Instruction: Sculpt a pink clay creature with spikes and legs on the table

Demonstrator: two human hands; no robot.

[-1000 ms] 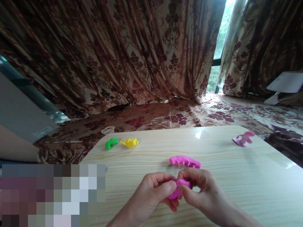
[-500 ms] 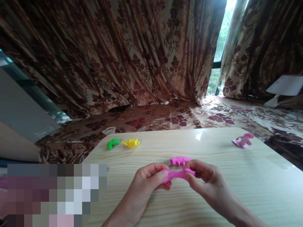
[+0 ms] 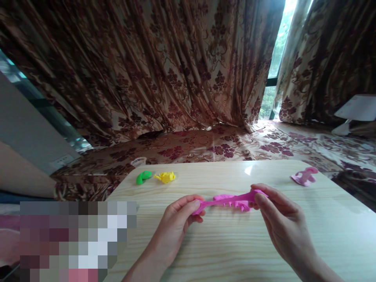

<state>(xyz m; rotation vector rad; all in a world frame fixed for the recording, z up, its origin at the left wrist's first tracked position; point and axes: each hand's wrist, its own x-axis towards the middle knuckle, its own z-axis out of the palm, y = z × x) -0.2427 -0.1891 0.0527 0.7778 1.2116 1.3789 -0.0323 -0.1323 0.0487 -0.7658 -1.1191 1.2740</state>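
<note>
A strip of bright pink modelling clay (image 3: 225,201) is stretched between my two hands above the table. My left hand (image 3: 183,213) pinches its left end between thumb and fingers. Its right end, raised a little higher, is pinched in my right hand (image 3: 280,213). The clay is thin along the middle and thicker at both ends. Just behind it on the table lies a pink clay figure (image 3: 241,206) with small pointed bits along its lower side. The stretched strip partly covers this figure.
On the pale wood-grain table (image 3: 205,246), a green clay piece (image 3: 143,177) and a yellow clay piece (image 3: 166,177) lie at the back left. A light pink curled object (image 3: 305,176) stands at the back right. Behind are a clear container (image 3: 138,161) and a white lamp (image 3: 356,107).
My right hand has moved right and slightly up, away from my left hand. The pink clay between them has become longer and thinner. More of the pink figure behind shows.
</note>
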